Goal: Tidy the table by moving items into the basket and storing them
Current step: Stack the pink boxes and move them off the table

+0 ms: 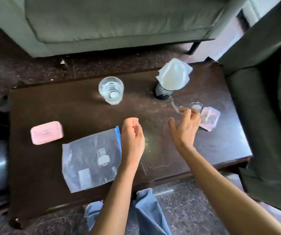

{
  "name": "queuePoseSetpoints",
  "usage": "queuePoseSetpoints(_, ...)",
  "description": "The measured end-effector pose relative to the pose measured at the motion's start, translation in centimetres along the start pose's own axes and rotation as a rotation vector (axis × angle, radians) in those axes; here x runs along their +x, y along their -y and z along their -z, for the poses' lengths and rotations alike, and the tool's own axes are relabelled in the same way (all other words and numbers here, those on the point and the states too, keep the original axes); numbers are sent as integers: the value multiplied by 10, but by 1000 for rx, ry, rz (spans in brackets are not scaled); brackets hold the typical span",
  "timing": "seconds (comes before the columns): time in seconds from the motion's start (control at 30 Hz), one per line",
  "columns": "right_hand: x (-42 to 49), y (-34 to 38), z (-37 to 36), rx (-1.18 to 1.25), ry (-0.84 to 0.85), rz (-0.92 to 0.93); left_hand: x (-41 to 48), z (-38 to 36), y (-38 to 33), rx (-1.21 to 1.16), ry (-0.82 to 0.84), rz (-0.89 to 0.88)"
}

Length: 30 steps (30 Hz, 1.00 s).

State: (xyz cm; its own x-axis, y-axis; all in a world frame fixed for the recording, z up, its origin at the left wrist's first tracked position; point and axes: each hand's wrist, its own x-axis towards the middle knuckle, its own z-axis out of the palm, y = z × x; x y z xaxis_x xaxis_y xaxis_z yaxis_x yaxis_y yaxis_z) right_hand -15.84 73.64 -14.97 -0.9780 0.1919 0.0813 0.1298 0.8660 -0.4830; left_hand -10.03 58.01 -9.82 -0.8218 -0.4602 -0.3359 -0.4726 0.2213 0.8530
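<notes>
Here, above the dark wooden table, my left hand hovers loosely curled and empty beside the zip-lock bag. My right hand, fingers bent, reaches the clear packet; blur hides whether it grips. The black mesh basket stands just beyond, right of a plastic cup.

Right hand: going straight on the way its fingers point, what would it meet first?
The right hand likely meets the clear wrapper first, with the pink packet just behind; depth unclear.

Home living room, sofa, coffee table
</notes>
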Motion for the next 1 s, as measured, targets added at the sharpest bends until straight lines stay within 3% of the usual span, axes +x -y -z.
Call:
queuePoseSetpoints(0.2,30,-62,25,-306,-66,-402,-13,-43,-5,48,73,-11)
queuePoseSetpoints(0.3,43,-83,25,-297,-8,-462,-18,-52,-4,69,99,-32)
queuePoseSetpoints(0.47,54,-99,20,-119,166,-383,-21,-53,1,92,110,-35)
queuePoseSetpoints(0.6,49,-87,16,41,118,-416,-20,-47,7,97,77,-20)
queuePoseSetpoints(0.7,32,-62,19,357,110,-382,-16,-40,9,71,47,7)
queuePoseSetpoints(0.77,18,-36,20,574,204,-406,-12,-32,8,31,47,31)
queuePoseSetpoints(0.87,2,5,12,920,518,-490,0,-13,8,-47,55,63)
queuePoseSetpoints(1.0,-5,53,-3,1108,899,-608,21,27,13,-131,93,36)
